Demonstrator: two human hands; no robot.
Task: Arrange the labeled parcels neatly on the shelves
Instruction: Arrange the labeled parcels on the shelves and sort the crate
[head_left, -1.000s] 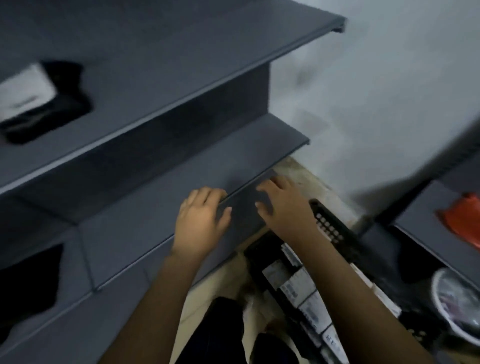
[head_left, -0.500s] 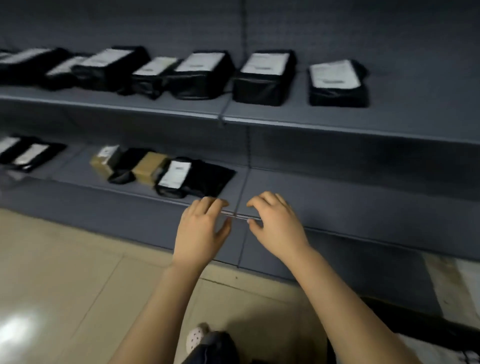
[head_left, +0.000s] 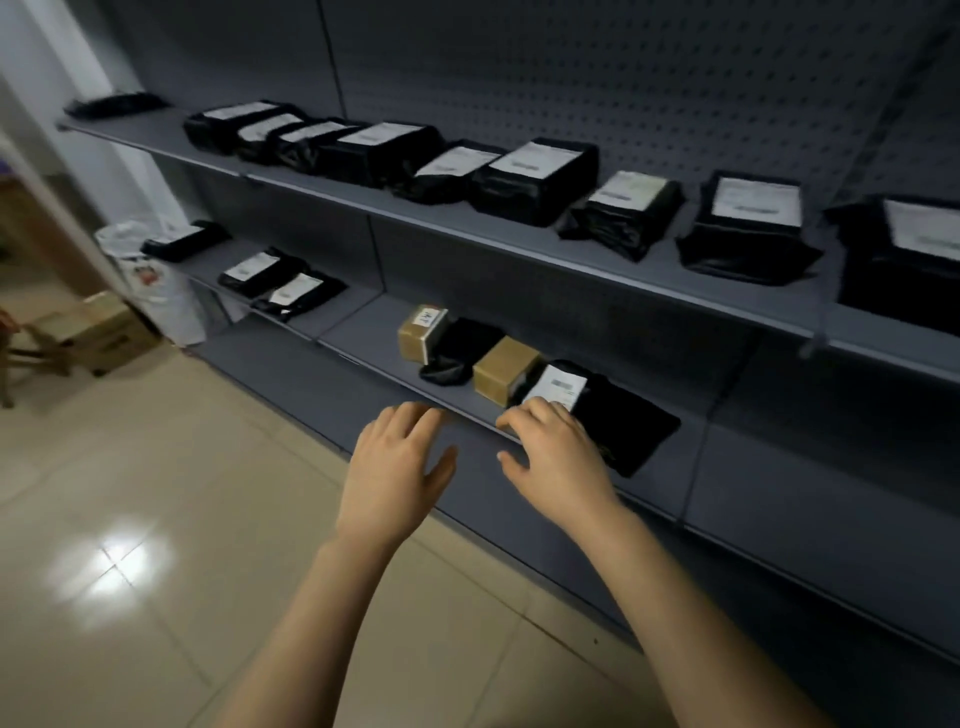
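Observation:
Both hands reach toward the front edge of the lower grey shelf (head_left: 374, 358). My left hand (head_left: 397, 470) is empty, fingers spread, its tips at the shelf lip. My right hand (head_left: 558, 457) holds nothing, its loosely bent fingers over the near corner of a flat black parcel with a white label (head_left: 623, 421). Left of that parcel lie a brown box (head_left: 504, 369), a small black bag (head_left: 457, 348) and a labelled brown box (head_left: 422, 332). The upper shelf (head_left: 519, 239) carries a row of several black labelled parcels (head_left: 535, 179).
Further left on the lower shelf lie two flat black parcels (head_left: 280, 283) and another one (head_left: 182, 240). A white sack (head_left: 156, 280) and a cardboard box (head_left: 101, 327) stand on the tiled floor at the shelf's left end. Pegboard backs the shelving.
The view has swung left from the bare right end of the shelving to the stocked part. Both hands stay empty in front and now sit by the black labelled parcel on the lower shelf.

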